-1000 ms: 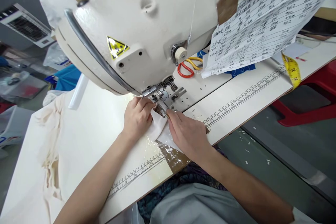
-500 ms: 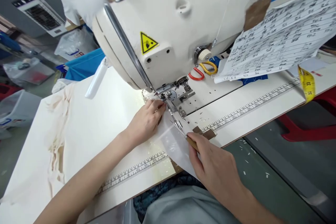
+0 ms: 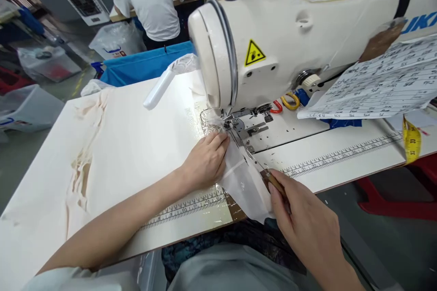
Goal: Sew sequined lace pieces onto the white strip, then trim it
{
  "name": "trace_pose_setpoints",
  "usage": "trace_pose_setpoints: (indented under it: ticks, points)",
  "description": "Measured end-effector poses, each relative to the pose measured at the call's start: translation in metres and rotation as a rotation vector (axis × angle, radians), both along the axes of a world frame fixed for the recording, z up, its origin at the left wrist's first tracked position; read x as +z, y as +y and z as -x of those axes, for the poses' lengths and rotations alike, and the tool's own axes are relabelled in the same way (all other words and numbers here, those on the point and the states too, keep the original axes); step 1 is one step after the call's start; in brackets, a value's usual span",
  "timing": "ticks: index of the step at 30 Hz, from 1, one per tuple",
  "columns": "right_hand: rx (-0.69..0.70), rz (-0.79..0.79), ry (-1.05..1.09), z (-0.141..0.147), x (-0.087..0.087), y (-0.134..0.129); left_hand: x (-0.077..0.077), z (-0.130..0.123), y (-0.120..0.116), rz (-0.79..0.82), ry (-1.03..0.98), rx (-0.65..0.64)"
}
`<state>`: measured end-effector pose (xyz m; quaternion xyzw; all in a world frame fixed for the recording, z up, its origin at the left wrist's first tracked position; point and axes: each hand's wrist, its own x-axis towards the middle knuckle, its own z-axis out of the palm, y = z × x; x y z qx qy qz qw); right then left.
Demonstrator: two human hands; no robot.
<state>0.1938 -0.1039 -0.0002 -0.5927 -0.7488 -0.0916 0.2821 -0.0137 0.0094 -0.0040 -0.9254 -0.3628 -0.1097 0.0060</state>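
My left hand (image 3: 206, 159) lies with its fingers closed on a thin white fabric (image 3: 247, 186), close in front of the sewing machine's needle area (image 3: 234, 122). That sheer piece runs from the metal foot down towards the table's front edge. In my right hand (image 3: 303, 213) is a wooden-handled awl (image 3: 276, 183), its thin metal tip pointing up and left along the fabric's right side. Whether the tip touches the cloth I cannot tell. The white sewing machine (image 3: 283, 27) stands over both hands.
Red and yellow scissor handles (image 3: 290, 101) lie behind the needle area. A written sheet (image 3: 378, 84) and a yellow tape measure (image 3: 412, 141) are at the right. Crumpled pale fabric (image 3: 82, 173) lies left. Beyond a blue cloth bin (image 3: 146, 66), a person in white (image 3: 150, 2) sits.
The camera view has shifted, so the machine appears further right. Fabric now shows behind the needle area too. The awl has come nearer the fabric's right edge; both hands keep their hold.
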Motion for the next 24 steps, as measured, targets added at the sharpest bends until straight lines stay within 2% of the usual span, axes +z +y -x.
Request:
trace_pose_setpoints:
  ticks: [5, 10, 15, 24]
  points:
    - [0.056, 0.046, 0.050, 0.016, 0.005, 0.011, 0.003, 0.003, -0.005, -0.012, 0.109, -0.001]
    - [0.136, 0.065, 0.068, 0.035, -0.005, 0.028, 0.000, 0.002, -0.007, -0.040, 0.105, 0.013]
    - [0.086, 0.067, 0.039, 0.044, -0.013, 0.037, -0.003, 0.003, -0.005, -0.032, 0.066, 0.011]
    - [0.023, 0.036, -0.091, 0.052, -0.012, 0.044, -0.007, 0.003, -0.003, -0.004, -0.048, 0.020]
